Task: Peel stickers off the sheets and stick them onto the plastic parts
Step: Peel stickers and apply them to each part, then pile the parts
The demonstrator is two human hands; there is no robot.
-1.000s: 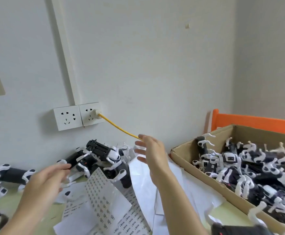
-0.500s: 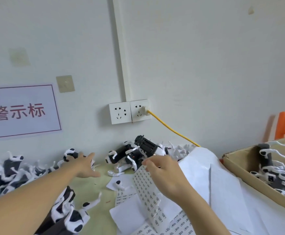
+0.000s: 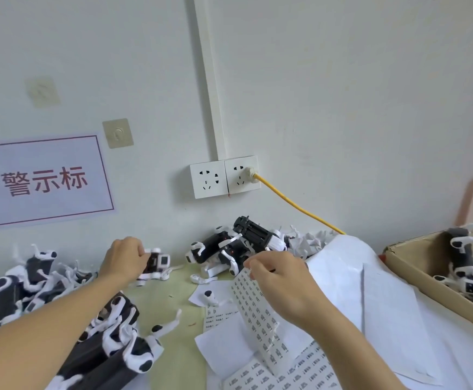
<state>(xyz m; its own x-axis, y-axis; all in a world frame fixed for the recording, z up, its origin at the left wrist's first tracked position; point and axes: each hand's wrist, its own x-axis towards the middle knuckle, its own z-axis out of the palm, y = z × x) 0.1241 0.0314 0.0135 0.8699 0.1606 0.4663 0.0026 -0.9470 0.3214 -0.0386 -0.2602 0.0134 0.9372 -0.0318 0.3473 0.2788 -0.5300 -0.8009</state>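
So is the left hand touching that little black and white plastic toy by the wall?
Touching. In the head view, the left hand has its fingers curled round the small black and white plastic toy part, with no gap between them.

Left arm stretches in from the lower left of the frame, bare forearm angled up toward the centre. The left hand (image 3: 125, 258) sits back-up at centre left, fingers curled tight in a grip, knuckles toward the camera. Right arm comes up from the bottom right, wrist bent. The right hand (image 3: 280, 280) hangs at centre frame, back toward the camera, fingers (image 3: 253, 267) drawn together in a pinch at its upper left tip.
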